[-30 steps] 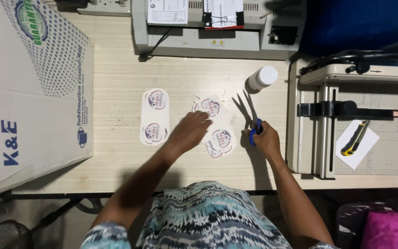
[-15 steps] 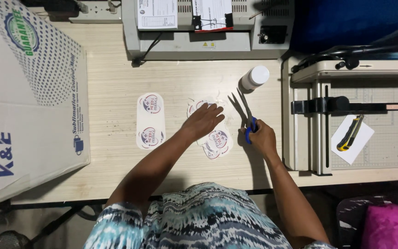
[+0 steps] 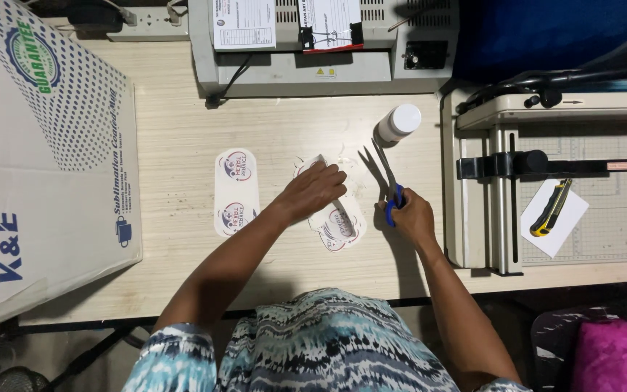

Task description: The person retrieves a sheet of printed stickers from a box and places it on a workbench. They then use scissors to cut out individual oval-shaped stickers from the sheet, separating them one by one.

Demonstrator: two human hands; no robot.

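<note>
Palm-down, left hand [image 3: 313, 190] pinches the printed sticker sheet [image 3: 339, 221], lifting its far edge; right hand [image 3: 409, 215] grips open blue-handled scissors [image 3: 386, 179] just beside.

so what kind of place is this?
Probably a small print or craft workshop: a laminator at the back of the wooden table, a paper trimmer beside it, and cut printed labels under the left hand, with scissors in the right hand.
</note>
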